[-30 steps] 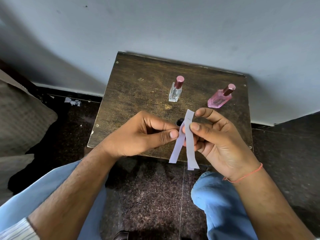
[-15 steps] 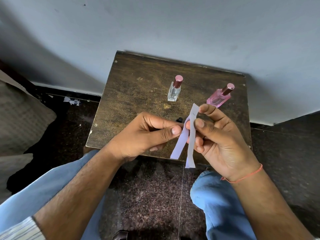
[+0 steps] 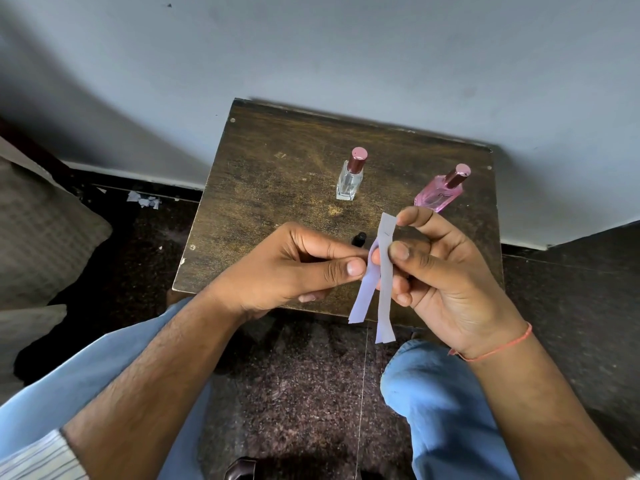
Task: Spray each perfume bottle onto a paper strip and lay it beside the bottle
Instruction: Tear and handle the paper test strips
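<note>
A clear perfume bottle [image 3: 349, 180] with a rose cap stands upright mid-table. To its right stands a pink perfume bottle [image 3: 438, 195] with a matching cap. A small black object [image 3: 358, 238] peeks out behind my fingers. My right hand [image 3: 446, 275] pinches a bunch of pale paper strips [image 3: 385, 289] that hang down over the table's front edge. My left hand [image 3: 294, 271] pinches one paper strip [image 3: 363, 292] and holds it angled away from the bunch.
The small dark wooden table [image 3: 270, 174] stands against a pale wall. Dark speckled floor lies below, with my blue-trousered knees at either side. A grey cushion [image 3: 38, 233] is at the left, and paper scraps [image 3: 143, 199] lie on the floor beyond it.
Both hands rose slightly toward the bottles. The strip in my left hand has spread a little further from the bunch in my right hand.
</note>
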`<state>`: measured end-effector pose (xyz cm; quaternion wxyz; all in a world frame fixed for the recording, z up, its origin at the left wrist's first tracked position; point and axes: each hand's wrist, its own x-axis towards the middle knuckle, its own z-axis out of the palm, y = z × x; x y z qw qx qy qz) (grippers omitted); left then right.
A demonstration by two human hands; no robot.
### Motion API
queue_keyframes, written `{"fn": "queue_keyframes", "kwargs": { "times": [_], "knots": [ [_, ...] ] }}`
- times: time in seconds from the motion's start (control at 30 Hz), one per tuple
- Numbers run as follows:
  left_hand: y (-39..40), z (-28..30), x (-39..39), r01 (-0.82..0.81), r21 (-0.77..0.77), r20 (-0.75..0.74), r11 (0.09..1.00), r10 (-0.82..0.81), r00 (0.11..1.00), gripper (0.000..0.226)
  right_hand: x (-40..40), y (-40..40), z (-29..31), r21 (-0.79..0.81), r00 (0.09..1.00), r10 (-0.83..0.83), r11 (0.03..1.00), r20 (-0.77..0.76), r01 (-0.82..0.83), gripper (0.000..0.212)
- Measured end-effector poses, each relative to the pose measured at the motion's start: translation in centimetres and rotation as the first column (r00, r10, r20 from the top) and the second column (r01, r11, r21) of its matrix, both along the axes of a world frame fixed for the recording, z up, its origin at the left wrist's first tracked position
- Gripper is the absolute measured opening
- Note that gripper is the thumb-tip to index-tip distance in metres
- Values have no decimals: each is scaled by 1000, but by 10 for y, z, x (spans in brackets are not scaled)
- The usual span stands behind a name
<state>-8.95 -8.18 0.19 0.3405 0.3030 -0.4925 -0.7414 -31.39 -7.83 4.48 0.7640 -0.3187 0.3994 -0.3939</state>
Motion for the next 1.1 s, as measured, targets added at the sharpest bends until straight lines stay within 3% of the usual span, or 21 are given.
{"fn": "queue_keyframes", "kwargs": {
  "times": [0.3,1.1],
  "knots": [
    [-4,2,5,61,-34,85,998,-58,995,26,-1,2,3,0,998,64,998,-21,-64,48],
    [-3,4,4,19,-14,104,1000,-17,994,30,-4,1,-1,-2,998,56,998,6,-56,42]
  ]
}}
